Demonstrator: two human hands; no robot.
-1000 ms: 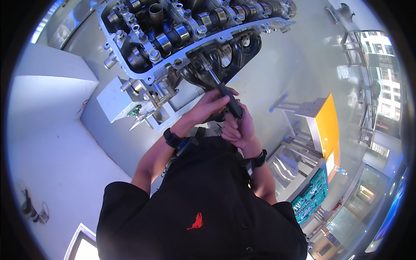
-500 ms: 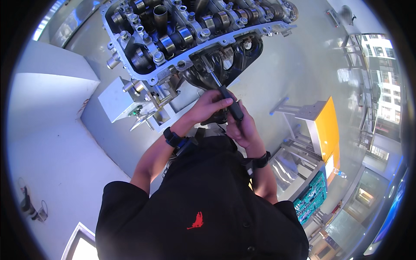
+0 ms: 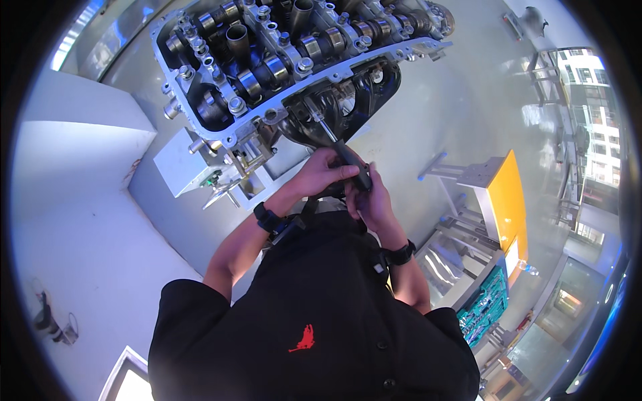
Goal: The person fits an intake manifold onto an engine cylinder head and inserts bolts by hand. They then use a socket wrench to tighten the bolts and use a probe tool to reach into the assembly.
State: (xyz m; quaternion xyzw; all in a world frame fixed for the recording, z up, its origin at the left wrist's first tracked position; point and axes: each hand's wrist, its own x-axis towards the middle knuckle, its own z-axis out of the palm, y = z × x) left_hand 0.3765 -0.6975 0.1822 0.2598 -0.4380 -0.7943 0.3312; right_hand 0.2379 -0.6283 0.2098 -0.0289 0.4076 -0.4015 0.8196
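Note:
My left hand (image 3: 319, 172) is closed around the upper grip of a black-handled wrench (image 3: 348, 158), thumb laid across it. At the lower end of the same handle, my right hand (image 3: 376, 206) is closed with bent fingers. The bright metal shaft slants up to the dark exhaust manifold (image 3: 374, 93) on the near side of an engine cylinder head (image 3: 287, 90). What the wrench's far end sits on is too small to make out. Camshafts (image 3: 271, 70) and bolts lie exposed in the open top of the head.
A pale metal box (image 3: 182, 162) and stand parts are below the engine's left end. To the right stands a bench with an orange panel (image 3: 506, 197), and near it a teal tool case (image 3: 487, 304). A white wall (image 3: 87, 200) runs along the left.
The engine appears slightly lower and further left in view. The wrench handle has tilted a little, and my right hand's fingers have shifted around its lower end.

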